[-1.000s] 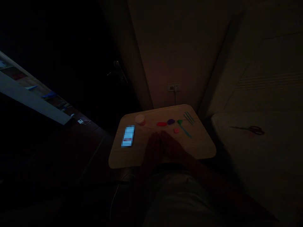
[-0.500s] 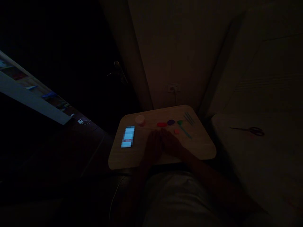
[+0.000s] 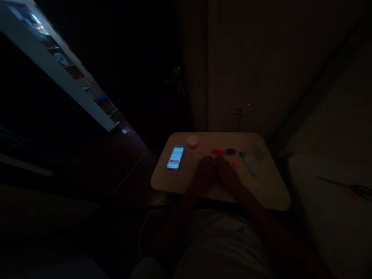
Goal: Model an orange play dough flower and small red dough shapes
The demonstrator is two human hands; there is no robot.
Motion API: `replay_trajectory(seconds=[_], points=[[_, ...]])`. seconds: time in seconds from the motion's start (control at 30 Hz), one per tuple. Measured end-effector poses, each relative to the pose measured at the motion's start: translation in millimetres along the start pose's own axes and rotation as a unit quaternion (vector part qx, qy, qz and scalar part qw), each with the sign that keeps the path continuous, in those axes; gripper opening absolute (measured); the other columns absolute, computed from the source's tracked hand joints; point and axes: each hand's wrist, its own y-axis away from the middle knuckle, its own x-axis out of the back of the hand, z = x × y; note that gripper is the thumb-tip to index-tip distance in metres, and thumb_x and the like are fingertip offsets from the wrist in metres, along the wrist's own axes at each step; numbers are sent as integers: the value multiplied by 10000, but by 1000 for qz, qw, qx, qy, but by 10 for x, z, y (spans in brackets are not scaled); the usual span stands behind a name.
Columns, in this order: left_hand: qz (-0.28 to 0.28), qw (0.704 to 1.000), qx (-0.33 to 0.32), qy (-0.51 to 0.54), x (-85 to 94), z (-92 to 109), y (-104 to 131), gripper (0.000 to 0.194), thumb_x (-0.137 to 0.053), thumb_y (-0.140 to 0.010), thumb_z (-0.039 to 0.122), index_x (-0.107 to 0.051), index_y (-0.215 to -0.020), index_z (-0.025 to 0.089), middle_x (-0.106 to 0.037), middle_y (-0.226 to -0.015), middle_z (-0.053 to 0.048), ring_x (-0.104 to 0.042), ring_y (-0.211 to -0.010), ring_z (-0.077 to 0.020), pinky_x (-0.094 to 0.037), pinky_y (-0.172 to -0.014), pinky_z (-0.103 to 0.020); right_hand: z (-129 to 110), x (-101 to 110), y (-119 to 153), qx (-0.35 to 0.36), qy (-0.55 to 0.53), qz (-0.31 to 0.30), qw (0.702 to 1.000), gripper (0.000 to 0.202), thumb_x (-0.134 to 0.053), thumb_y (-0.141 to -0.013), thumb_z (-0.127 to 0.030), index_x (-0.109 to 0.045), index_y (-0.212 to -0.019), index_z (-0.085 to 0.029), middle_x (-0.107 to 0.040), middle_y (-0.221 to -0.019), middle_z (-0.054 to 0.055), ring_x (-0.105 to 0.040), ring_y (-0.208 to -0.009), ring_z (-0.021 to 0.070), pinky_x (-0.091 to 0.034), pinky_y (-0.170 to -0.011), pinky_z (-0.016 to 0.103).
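Hands: left hand [image 3: 205, 172] and right hand [image 3: 228, 174] are together over the near half of the table [image 3: 171, 182], fingers drawn close rather than spread; it is too dark to tell whether anything is between them.
Red piece: just beyond my fingertips at 12 o'clock, lying flat [image 3: 218, 152].
Pink block: near my right hand, at 3 o'clock [image 3: 236, 164].
Purple piece: at 1 o'clock, just beside the red one [image 3: 231, 151].
Green piece: at 2 o'clock, at the far end of the blue tool [image 3: 250, 168]; I can't tell if they are joined [image 3: 242, 154].
Blue tool: slants from there toward 4 o'clock.
Sticks: a few thin ones, side by side, farther out at 2 o'clock [image 3: 257, 152].
Tub: upright between 10 and 11 o'clock [image 3: 193, 142].
Phone: between 9 and 10 o'clock, its screen lit and blurred into blocks [image 3: 176, 157].
Scissors: off the table on a pale surface [image 3: 334, 228], well out past 3 o'clock [image 3: 360, 190].
Socket: on the wall at 1 o'clock, dim [image 3: 241, 109].
Door handle: at 11 o'clock, faintly shining [image 3: 178, 81].
Lap: at 6 o'clock, in pale cloth [image 3: 221, 240].
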Motion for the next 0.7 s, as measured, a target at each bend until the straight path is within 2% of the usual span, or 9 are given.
replay_trajectory(seconds=[0.1,0.2,0.33,0.4,0.5,0.6,0.7], points=[[-6,1000,-9,-2,32,56,79,439,-376,-1037,282,-438,-1449,147,-510,-1512,-172,-423,-1455,-286,-338,-1215,-544,-64,60,90,0,0,1,1000,538,-385,-954,-111,-446,-1478,-2,-497,-1512,265,-423,-1450,341,-390,-1170,548],[-18,999,-13,24,133,193,305,478,-460,-1011,286,-404,-1469,162,-522,-1485,-157,-454,-1413,-284,-357,-1209,-524,-208,198,338,10,-3,-9,1000,560,-386,-966,-144,-402,-1507,-1,-431,-1560,272,-353,-1494,339,-373,-1185,545],[-25,999,-20,41,208,290,500,563,-482,-1004,313,-338,-1515,125,-469,-1520,-192,-428,-1431,-315,-329,-1223,-556,-321,334,541,14,15,-27,999,575,-371,-960,-135,-379,-1518,2,-386,-1594,261,-300,-1522,343,-342,-1202,547],[-21,999,-24,35,168,249,454,546,-445,-1020,316,-335,-1525,138,-468,-1532,-182,-423,-1446,-316,-319,-1228,-568,-288,326,479,15,28,-34,999,579,-386,-959,-148,-380,-1520,-3,-387,-1596,259,-301,-1520,346,-332,-1202,555],[-19,1000,-20,16,55,104,243,489,-373,-1045,303,-379,-1511,153,-476,-1551,-161,-398,-1483,-306,-310,-1234,-574,-175,236,231,10,40,-40,998,552,-398,-963,-155,-426,-1496,-13,-431,-1569,261,-343,-1498,348,-317,-1198,574],[-22,1000,4,-5,-12,-10,56,496,-337,-1053,300,-405,-1499,95,-429,-1589,-200,-333,-1528,-317,-315,-1235,-569,-89,152,29,-9,35,-43,998,536,-376,-966,-134,-449,-1483,-12,-470,-1542,260,-382,-1473,357,-318,-1183,597],[-32,999,-2,-6,22,15,93,509,-336,-1054,304,-391,-1513,92,-418,-1597,-204,-323,-1535,-313,-315,-1236,-570,-101,160,74,-2,22,-42,999,552,-390,-958,-138,-443,-1493,-16,-450,-1559,256,-364,-1483,367,-315,-1180,611]])
